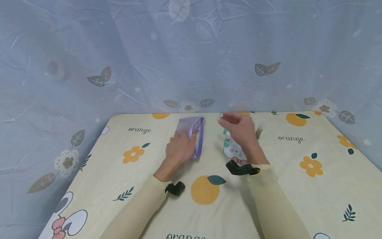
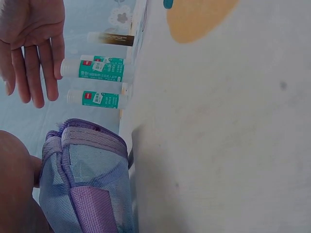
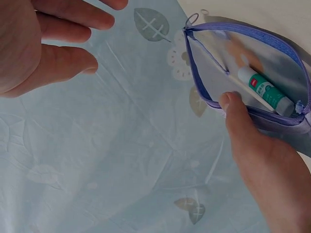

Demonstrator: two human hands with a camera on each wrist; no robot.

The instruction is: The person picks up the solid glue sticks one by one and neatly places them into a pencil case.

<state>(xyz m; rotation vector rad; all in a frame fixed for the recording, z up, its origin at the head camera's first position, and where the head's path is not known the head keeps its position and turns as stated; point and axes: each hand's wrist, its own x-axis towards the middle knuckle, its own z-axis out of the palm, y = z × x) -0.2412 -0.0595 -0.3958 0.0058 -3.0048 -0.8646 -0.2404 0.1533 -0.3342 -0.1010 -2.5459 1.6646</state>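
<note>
A purple-trimmed mesh zip pouch (image 1: 201, 141) lies on the cloth with its zip undone. My left hand (image 1: 180, 146) grips its near side; the right wrist view shows the thumb (image 3: 235, 109) hooked over the zip rim. Inside the pouch rests a green glue stick with a white cap (image 3: 267, 91). To the right of the pouch, my right hand (image 1: 241, 129) is raised with nothing in it, fingers extended. Beside and below that hand, several green glue sticks (image 2: 99, 99) stand upright, partly overlapping in the left wrist view.
A brown-and-gold cylinder with a clear top (image 1: 259, 130) stands just right of my right hand. The table wears a cream cloth (image 1: 149, 179) printed with oranges and flowers. Behind it hangs a blue-grey patterned curtain (image 1: 185, 66).
</note>
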